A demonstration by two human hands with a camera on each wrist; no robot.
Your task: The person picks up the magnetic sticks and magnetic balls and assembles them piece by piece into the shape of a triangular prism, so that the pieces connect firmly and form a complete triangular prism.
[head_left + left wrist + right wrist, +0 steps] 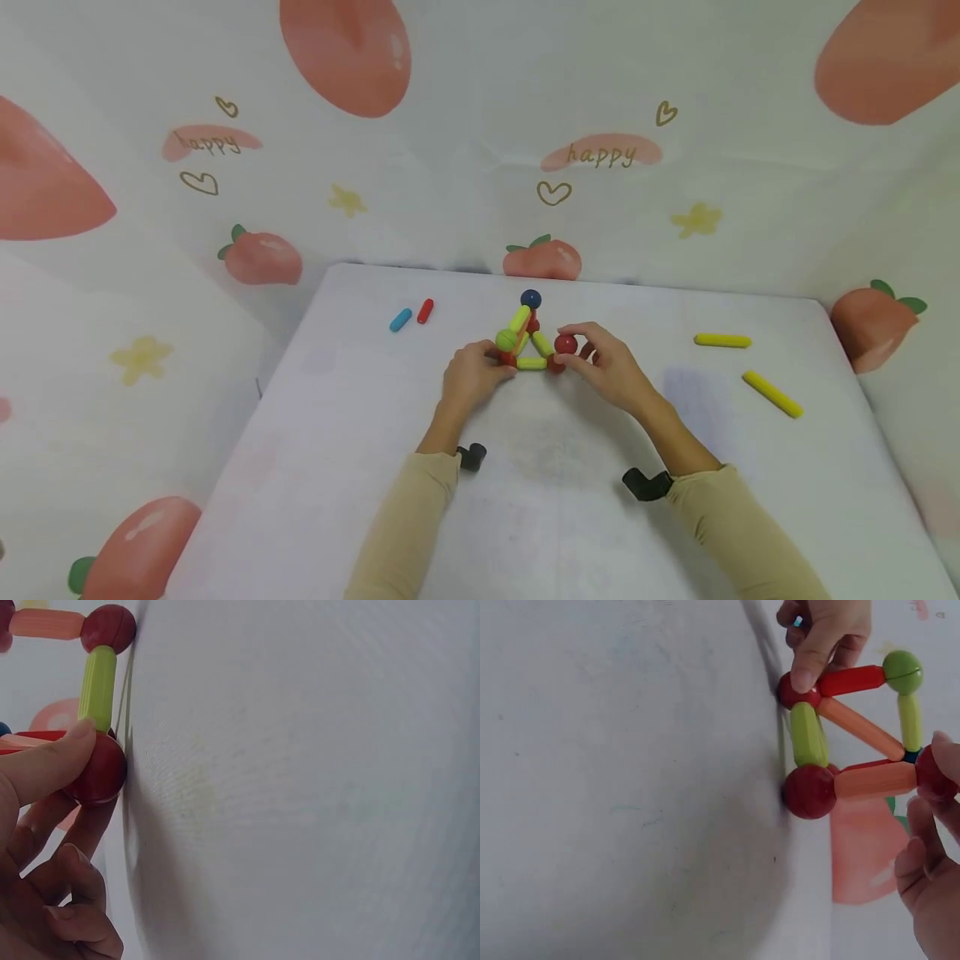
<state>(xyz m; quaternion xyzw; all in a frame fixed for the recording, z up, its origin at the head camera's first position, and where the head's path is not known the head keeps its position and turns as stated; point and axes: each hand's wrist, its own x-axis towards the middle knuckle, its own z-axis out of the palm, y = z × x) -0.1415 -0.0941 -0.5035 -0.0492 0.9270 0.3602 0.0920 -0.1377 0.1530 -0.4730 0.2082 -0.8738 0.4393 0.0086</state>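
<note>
A small frame of magnetic balls and rods stands on the table between the hands. My left hand [471, 377] grips the red ball [105, 774] at its near left corner. With thumb and fingers, my right hand [611, 367] pinches another red ball [566, 344]. In the right wrist view, that ball meets the end of an orange rod [876, 781] rising from the near right red ball [810, 792]. A yellow-green rod [532, 364] joins the two near corners. A green ball [507, 340] and a dark blue ball [531, 298] top the other uprights.
At the back left lie a blue rod [401, 320] and a short red rod [425, 312]. Two yellow rods [722, 341] lie on the right of the white table [540, 508]. A fruit-printed cloth [450, 192] hangs behind it.
</note>
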